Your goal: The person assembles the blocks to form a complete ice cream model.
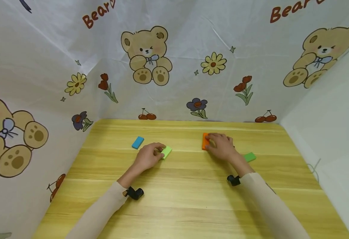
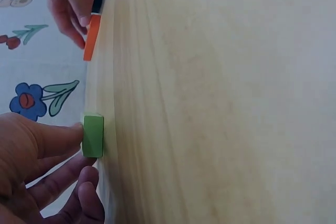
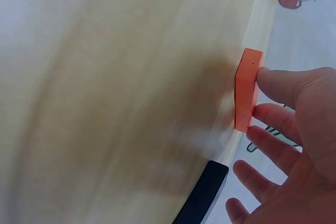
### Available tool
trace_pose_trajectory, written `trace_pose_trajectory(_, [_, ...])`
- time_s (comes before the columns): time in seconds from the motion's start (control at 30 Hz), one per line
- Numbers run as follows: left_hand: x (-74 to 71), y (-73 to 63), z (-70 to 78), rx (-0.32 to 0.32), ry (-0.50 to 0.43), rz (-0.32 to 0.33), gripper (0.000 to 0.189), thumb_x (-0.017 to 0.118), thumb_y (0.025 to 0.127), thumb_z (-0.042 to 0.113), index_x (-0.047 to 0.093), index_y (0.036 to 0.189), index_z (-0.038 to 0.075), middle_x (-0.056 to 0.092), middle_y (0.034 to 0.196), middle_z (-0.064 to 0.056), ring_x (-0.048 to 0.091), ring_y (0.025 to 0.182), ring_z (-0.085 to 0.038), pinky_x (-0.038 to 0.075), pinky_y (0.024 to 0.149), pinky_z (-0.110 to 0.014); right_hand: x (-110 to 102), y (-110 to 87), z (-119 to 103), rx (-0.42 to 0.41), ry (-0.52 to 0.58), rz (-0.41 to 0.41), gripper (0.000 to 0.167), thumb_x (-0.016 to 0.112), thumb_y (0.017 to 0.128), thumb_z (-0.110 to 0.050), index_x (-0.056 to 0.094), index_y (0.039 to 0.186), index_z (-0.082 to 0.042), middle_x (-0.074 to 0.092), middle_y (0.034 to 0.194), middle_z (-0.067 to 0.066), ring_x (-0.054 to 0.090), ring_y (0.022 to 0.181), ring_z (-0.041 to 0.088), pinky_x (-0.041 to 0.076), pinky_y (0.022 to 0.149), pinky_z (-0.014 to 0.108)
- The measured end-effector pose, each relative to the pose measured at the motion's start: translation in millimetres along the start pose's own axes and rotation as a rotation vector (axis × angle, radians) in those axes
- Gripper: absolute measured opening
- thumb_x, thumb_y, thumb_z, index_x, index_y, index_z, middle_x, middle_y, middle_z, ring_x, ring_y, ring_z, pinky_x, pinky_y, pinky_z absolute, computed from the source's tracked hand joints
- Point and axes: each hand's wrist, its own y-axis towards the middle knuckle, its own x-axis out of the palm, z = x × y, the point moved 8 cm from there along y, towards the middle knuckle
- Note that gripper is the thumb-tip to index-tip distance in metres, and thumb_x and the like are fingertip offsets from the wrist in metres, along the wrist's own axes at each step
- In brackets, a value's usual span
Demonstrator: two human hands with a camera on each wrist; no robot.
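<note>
My left hand (image 1: 149,155) pinches a light green block (image 1: 166,152) at its left end, thumb and fingers at its edges. The left wrist view shows this green block (image 2: 93,136) close to the tabletop. Across the table, my right hand (image 1: 221,146) touches a flat orange block (image 1: 205,141) with its thumb and fingertips. In the right wrist view the fingers are spread and fairly straight beside the orange block (image 3: 248,90). A black block (image 3: 202,195) lies near that hand; in the head view the hand mostly hides it.
A blue block (image 1: 137,142) lies beyond the left hand. Another green block (image 1: 250,157) sits right of the right wrist. The wooden table (image 1: 174,199) meets a bear-patterned cloth (image 1: 177,93) at its back edge. Each wrist carries a small black camera (image 1: 135,193).
</note>
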Motion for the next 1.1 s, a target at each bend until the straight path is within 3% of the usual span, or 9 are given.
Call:
trace_pose_trajectory(0.43, [-0.5, 22.1, -2.5, -0.007, 0.009, -0.005, 0.029, 0.076, 0.102, 0.02, 0.078, 0.131, 0.023, 0.078, 0.113, -0.003, 0.064, 0.082, -0.015, 0.048, 0.066, -0.029, 6, -30.7, -25, -0.096, 0.03, 0.007, 0.049, 0.07, 0.105, -0.032, 0.065, 0.148, -0.01, 0.056, 0.16, 0.018, 0.044, 0.148, 0.05, 0.024, 0.115, 0.075])
trace_pose_trajectory(0.73, [1.0, 35.6, -3.0, -0.01, -0.029, 0.012, 0.021, 0.075, 0.102, 0.021, 0.08, 0.122, 0.019, 0.079, 0.111, -0.003, 0.067, 0.086, -0.018, 0.05, 0.072, -0.031, 13, -47.0, -37, -0.131, 0.035, 0.033, 0.048, 0.074, 0.103, -0.034, 0.067, 0.145, -0.011, 0.059, 0.158, 0.015, 0.046, 0.148, 0.046, 0.025, 0.114, 0.072])
trace_pose_trajectory(1.1, [6.5, 53.0, -1.3, -0.001, -0.033, 0.007, 0.02, 0.073, 0.104, 0.022, 0.081, 0.122, 0.024, 0.079, 0.11, 0.0, 0.068, 0.089, -0.019, 0.05, 0.072, -0.032, 21, -66.5, -58, -0.185, 0.09, 0.048, 0.048, 0.075, 0.102, -0.031, 0.068, 0.144, -0.01, 0.06, 0.156, 0.015, 0.049, 0.144, 0.044, 0.026, 0.113, 0.07])
